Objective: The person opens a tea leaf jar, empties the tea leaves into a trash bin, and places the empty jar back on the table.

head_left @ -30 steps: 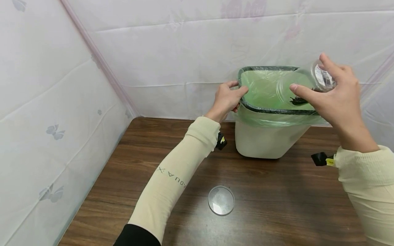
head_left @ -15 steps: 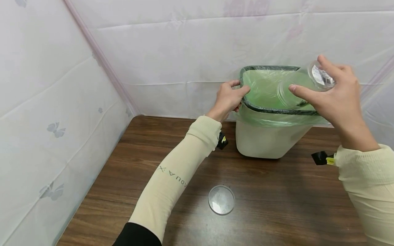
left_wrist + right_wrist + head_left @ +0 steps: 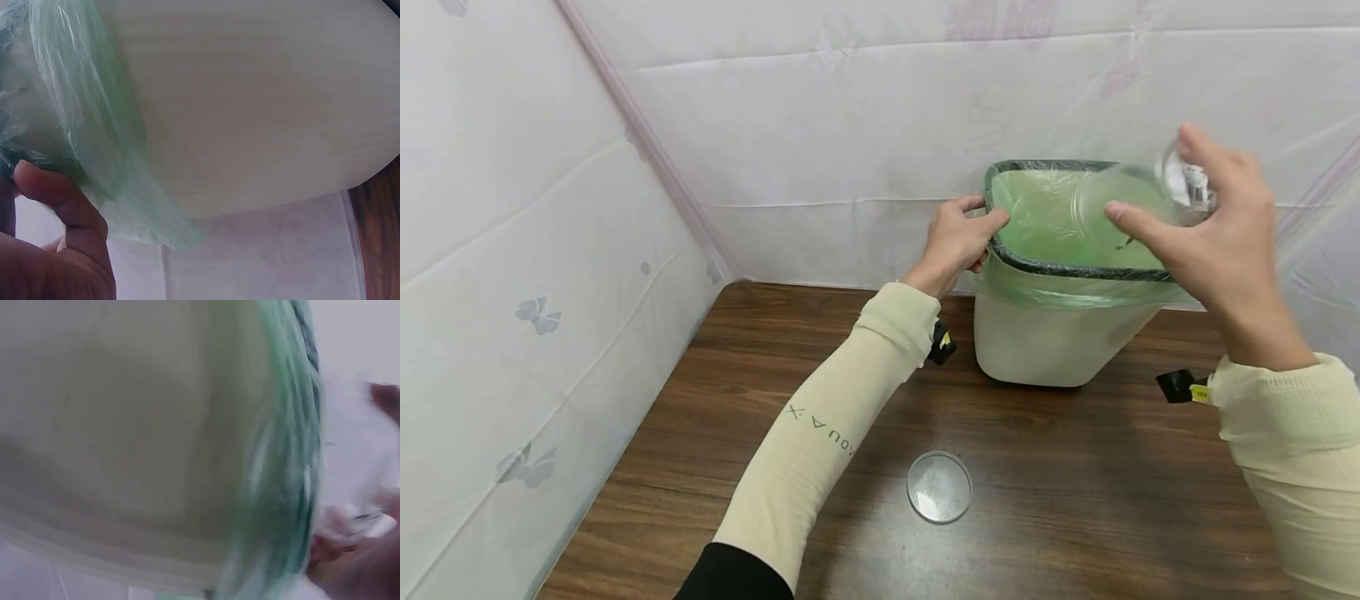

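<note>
A cream trash bin, lined with a thin green plastic bag, stands at the table's back. My left hand grips its left rim, thumb over the liner; in the left wrist view the fingers curl at the bag's edge. Above the bin's right side my right hand holds a clear plastic jar by its labelled base end. The jar is tilted, its mouth facing left and down over the opening. One small dark bit shows near the jar. The right wrist view is blurred.
A round clear lid lies flat on the brown wooden table, in front of the bin. White plastic sheeting hangs behind and to the left.
The dark clump seen in the jar a second ago has shrunk to a small bit. My right hand shifts slightly and blurs with motion; my left hand keeps its hold on the rim.
</note>
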Demonstrator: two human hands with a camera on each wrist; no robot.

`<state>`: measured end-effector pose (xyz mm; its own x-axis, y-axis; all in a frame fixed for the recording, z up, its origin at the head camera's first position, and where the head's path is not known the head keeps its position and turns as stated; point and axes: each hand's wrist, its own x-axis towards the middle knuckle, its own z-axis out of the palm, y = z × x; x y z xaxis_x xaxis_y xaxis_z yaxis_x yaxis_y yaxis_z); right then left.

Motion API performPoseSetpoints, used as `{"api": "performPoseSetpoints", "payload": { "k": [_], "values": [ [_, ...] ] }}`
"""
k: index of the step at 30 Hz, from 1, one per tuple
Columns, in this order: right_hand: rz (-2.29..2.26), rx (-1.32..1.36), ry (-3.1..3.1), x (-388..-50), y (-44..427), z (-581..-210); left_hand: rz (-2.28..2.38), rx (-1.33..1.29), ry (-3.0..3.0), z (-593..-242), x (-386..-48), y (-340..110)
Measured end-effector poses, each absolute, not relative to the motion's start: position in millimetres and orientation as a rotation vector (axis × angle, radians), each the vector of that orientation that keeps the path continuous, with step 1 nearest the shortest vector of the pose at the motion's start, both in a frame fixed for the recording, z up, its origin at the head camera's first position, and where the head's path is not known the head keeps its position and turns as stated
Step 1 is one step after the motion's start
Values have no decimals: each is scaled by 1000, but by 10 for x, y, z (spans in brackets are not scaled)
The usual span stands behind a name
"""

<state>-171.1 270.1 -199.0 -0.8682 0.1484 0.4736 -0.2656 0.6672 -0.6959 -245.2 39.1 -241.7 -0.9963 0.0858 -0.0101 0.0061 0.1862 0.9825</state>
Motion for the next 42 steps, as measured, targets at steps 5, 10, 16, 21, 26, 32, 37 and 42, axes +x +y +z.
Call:
{"api": "performPoseSetpoints", "payload": {
  "k": [5,10,16,21,26,32,37,42],
  "values": [
    [994,88,-2432,-1690,2708,-2000,1983,117,2333,-2414,-2447,378],
    [1060,88,-2388,-1663,2714,-1996,2033,134,2263,-2427,-2447,335],
    [1190,56,-2339,-1631,2723,-2012,2125,136,2146,-2485,-2473,280],
    [1242,31,-2306,-1612,2706,-2012,2203,144,2079,-2537,-2490,237],
    [1270,4,-2287,-1580,2695,-2003,2231,152,2050,-2553,-2489,206],
    [1292,-24,-2263,-1540,2691,-2004,2241,147,2040,-2545,-2481,193],
    [1310,-41,-2237,-1516,2692,-2005,2254,156,2034,-2546,-2480,180],
    [1345,-22,-2211,-1504,2712,-2035,2257,169,2030,-2555,-2474,151]
  ]
}}
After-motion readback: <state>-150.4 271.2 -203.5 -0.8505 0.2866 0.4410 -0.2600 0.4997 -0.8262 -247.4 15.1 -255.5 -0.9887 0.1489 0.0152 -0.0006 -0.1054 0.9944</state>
